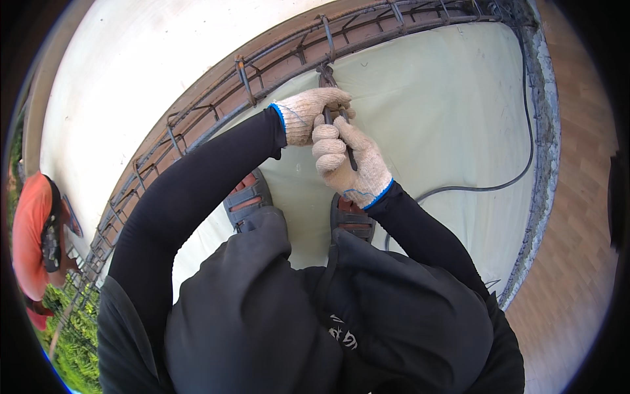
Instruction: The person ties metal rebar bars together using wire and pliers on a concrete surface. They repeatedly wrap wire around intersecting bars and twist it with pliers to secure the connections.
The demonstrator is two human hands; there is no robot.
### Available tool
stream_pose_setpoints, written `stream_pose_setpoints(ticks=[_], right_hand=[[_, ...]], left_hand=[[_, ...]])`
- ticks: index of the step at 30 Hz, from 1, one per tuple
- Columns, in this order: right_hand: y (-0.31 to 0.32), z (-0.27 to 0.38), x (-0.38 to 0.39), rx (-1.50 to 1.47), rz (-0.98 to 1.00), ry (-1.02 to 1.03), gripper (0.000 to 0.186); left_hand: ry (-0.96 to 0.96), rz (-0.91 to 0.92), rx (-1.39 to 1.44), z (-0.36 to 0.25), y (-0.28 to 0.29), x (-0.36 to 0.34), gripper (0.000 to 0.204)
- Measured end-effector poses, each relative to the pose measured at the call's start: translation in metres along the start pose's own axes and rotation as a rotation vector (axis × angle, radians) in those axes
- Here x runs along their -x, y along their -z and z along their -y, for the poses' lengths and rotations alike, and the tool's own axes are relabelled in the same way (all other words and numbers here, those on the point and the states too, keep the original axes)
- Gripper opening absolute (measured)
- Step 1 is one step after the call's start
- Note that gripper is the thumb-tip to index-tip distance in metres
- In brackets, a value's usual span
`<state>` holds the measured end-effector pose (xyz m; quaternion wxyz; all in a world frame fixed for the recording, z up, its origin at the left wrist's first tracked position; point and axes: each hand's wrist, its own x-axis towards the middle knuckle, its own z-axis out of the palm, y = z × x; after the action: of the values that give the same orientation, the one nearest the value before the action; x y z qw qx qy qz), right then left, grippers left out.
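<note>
Both my hands, in cream knit gloves with blue cuffs, are closed on dark metal pliers [325, 77], whose head is at the near bar of a long rebar cage [246, 82]. My left hand [307, 113] is higher, its fingers wrapped over the handles from the left. My right hand [349, 157] grips the handles lower down, just below and right of it. The tips of the pliers and whatever they touch are too small to make out.
I stand in sandals [351, 218] on a pale sheet [446, 98]. A black cable [472, 188] curves across it to a concrete edge [546, 157], with wood-look flooring [581, 131] beyond. A person in an orange shirt [33, 236] is at the far left, near greenery [82, 341].
</note>
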<state>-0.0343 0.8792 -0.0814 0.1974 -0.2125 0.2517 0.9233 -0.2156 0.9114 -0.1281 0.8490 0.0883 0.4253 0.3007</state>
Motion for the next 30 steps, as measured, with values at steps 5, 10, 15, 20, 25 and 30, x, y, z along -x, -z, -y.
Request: stream_pose_setpoints(ticks=[5,10,15,20,25,30], right_hand=[[0.015,0.01,0.006,-0.196,0.087,-0.034,0.027],[-0.027,0.027,0.031,1.339,-0.422,0.04,0.023],[-0.036,0.028,0.014,1.989,-0.762,0.097,0.015],[-0.027,0.047,0.027,0.772,-0.391,0.022,0.01],[-0.032,0.024,0.023,-0.026,-0.085,-0.041,0.029],[-0.022,0.018,0.022,-0.02,-0.013,-0.113,0.032]], left_hand=[[0.018,-0.064,0.346,0.008,-0.027,-0.013,0.034],[-0.043,-0.272,-0.191,0.042,0.013,-0.056,0.028],[-0.217,0.009,-1.215,0.037,0.005,-0.083,0.045],[-0.02,-0.347,0.127,0.019,-0.069,-0.005,0.047],[-0.026,-0.026,0.485,0.012,-0.04,0.02,0.039],[-0.156,0.141,0.389,0.023,-0.016,-0.005,0.028]])
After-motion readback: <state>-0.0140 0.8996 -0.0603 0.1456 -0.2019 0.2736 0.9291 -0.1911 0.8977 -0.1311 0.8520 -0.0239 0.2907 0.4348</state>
